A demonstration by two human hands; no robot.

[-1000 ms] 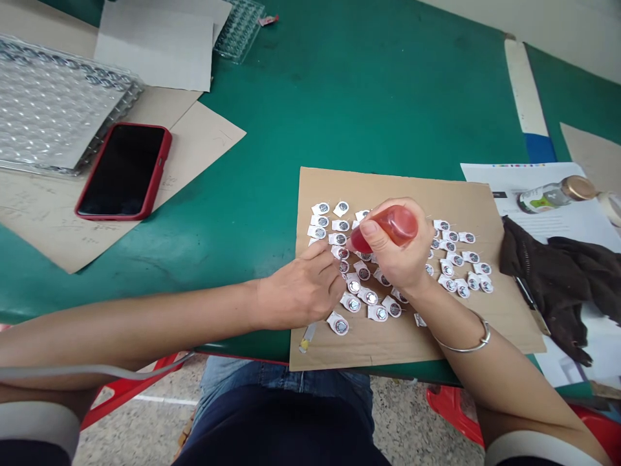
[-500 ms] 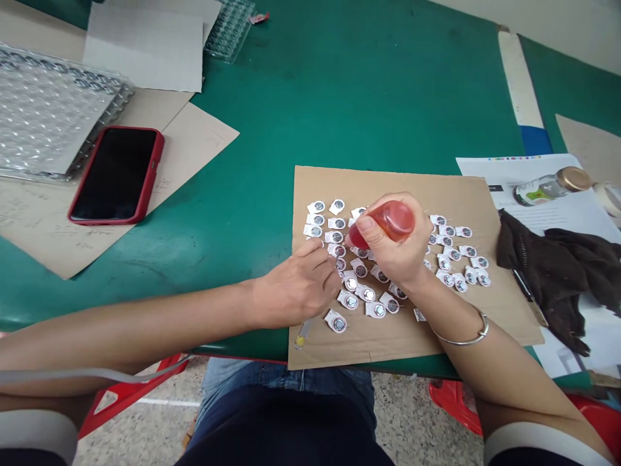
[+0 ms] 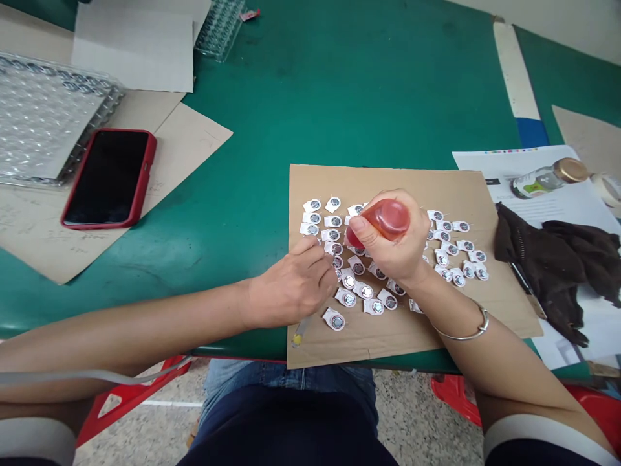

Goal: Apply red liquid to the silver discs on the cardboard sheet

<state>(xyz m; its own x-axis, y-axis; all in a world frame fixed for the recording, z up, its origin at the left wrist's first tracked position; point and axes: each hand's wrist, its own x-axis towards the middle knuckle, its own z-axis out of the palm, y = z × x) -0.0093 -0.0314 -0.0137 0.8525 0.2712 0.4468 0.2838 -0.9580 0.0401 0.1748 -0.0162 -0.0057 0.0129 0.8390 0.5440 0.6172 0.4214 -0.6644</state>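
Note:
In the head view my right hand (image 3: 405, 249) is closed around a red squeeze bottle (image 3: 388, 220), its narrow end tilted down and left over rows of small white tabs with round metallic discs (image 3: 346, 298). My left hand (image 3: 301, 285) is closed, fingertips pinched, at the left side of these rows; whatever it pinches, if anything, is hidden from me. The bottle's tip is close to my left fingertips. All the tabs lie on a brown cardboard sheet (image 3: 388, 340), and some are covered by my hands.
A phone in a red case (image 3: 109, 178) lies at left on brown card, beside a clear bubbled plastic tray (image 3: 43, 116). To the right are a glass jar (image 3: 548, 178), printed paper (image 3: 470, 165), dark cloth (image 3: 557, 265) and a pen-like tool (image 3: 526, 288). A small yellow-tipped piece (image 3: 297, 338) sits near the cardboard's left edge.
The whole view has shifted slightly, so things appear a little further left. Both hands keep nearly the same pose, and the red bottle remains in my right hand.

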